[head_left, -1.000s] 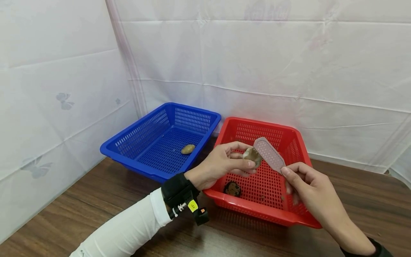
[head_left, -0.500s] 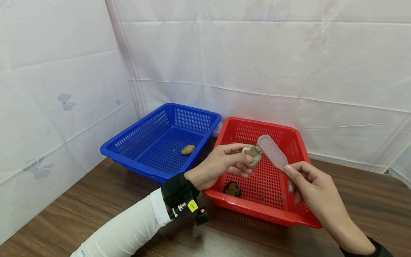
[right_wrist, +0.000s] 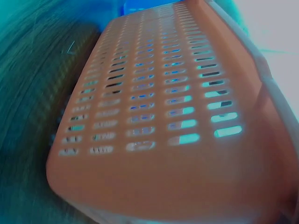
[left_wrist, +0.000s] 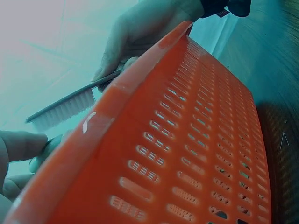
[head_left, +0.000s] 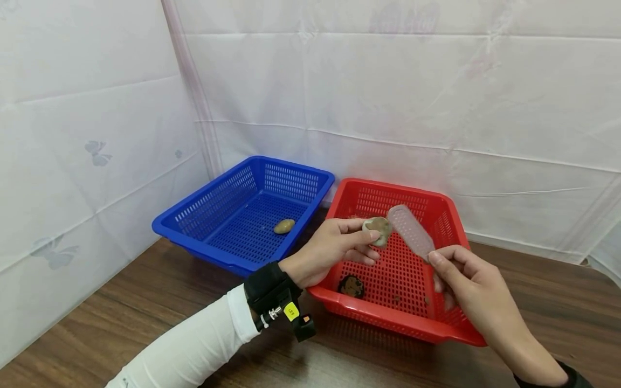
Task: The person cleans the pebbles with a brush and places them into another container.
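Step in hand, as judged: brushing. The left hand (head_left: 332, 245) pinches a brown-patched stone (head_left: 380, 225) between thumb and fingers, right of frame centre — above the red basket (head_left: 383, 313). The right hand (head_left: 473, 283), lower right, pinches a bristle brush (head_left: 411, 231); its head stands just beside the stone, contact unconfirmed. Next move calls for short strokes across the patch — stone steady, bristles facing it.

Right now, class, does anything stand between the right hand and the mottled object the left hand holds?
Only the brush, gripped in the right hand and extending close to the mottled object in the left hand. Nothing else visible stands between.
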The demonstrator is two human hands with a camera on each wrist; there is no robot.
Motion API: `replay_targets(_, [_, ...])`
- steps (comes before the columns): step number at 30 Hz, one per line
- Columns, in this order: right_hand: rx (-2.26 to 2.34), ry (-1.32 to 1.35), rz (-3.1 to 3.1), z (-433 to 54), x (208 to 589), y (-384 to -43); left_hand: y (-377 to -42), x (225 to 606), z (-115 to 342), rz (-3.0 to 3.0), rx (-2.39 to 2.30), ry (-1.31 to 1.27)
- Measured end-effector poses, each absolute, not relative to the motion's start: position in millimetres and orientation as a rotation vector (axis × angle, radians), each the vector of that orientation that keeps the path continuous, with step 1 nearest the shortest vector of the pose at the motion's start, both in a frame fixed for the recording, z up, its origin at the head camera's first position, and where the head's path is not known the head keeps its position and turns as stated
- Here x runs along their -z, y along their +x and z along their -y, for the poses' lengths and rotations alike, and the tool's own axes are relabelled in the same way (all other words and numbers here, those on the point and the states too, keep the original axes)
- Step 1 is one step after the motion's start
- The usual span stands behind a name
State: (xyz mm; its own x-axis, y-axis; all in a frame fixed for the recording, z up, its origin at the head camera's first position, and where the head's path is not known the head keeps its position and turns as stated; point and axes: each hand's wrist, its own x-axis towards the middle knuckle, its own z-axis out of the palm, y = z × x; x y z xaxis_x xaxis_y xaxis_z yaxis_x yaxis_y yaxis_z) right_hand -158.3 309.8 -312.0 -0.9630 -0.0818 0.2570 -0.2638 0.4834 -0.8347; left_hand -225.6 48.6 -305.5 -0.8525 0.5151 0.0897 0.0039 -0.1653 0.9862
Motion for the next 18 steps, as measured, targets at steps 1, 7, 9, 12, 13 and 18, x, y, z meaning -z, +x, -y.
replay_targets(1, [-1.462,0.343,2.553,-309.4,313.0,-158.1,-225.7,305.7,-48.6,-1.771,-2.083,0.589])
replay_targets(7, [-1.412,0.432,2.561,-307.4,314.1,-156.0,-226.2,305.2,-50.0,-1.768,-2.113,0.542])
replay_targets(9, [-1.411,0.421,2.562,-307.5,313.6,-155.7,-226.6,305.3,-50.3,-1.783,-2.096,0.546])
replay_targets(12, [-1.415,0.407,2.558,-308.1,313.8,-157.0,-226.6,305.5,-50.0,-1.811,-2.062,0.57])
replay_targets(13, [-1.418,0.4,2.553,-308.3,314.1,-157.6,-226.4,305.3,-49.8,-1.818,-2.053,0.581])
replay_targets(18, [-1.417,0.356,2.542,-308.5,313.9,-158.2,-226.1,305.3,-49.5,-1.814,-2.048,0.605])
